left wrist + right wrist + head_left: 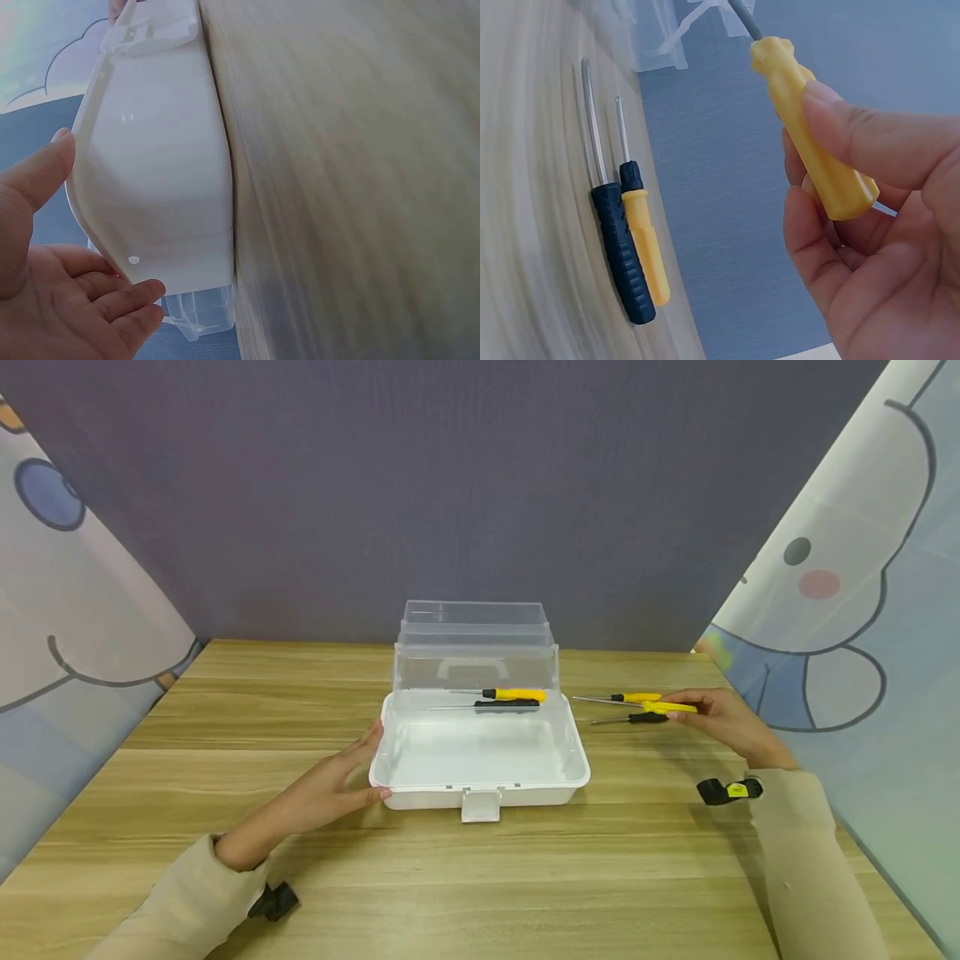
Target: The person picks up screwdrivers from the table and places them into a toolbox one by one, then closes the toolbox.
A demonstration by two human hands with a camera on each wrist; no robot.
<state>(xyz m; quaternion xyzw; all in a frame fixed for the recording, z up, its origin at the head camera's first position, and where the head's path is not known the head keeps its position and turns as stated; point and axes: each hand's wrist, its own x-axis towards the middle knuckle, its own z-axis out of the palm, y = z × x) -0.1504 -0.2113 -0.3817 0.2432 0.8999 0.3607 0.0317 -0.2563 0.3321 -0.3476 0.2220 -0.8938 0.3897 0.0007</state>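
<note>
My right hand point(722, 723) pinches the yellow handle of a screwdriver point(817, 142) between thumb and fingers, raised above the table. Below it on the wood lie a black-handled screwdriver point(622, 255) and a screwdriver with a yellow and black handle point(646, 240). At the white toolbox point(480, 798), my left hand point(330, 785) touches the left side, thumb by the front corner and fingers along the edge. The box's clear lid point(476, 631) stands raised. Inside, toward the back, are a yellow-and-black screwdriver point(517, 695) and a black-handled screwdriver point(506, 706).
A latch point(480, 806) hangs at the box's front. The wooden table point(525, 885) ends at a dark grey panel point(480, 502) behind, with cartoon-printed sheets point(855, 560) at both sides. Each sleeve has a black wrist device point(731, 791) beside it.
</note>
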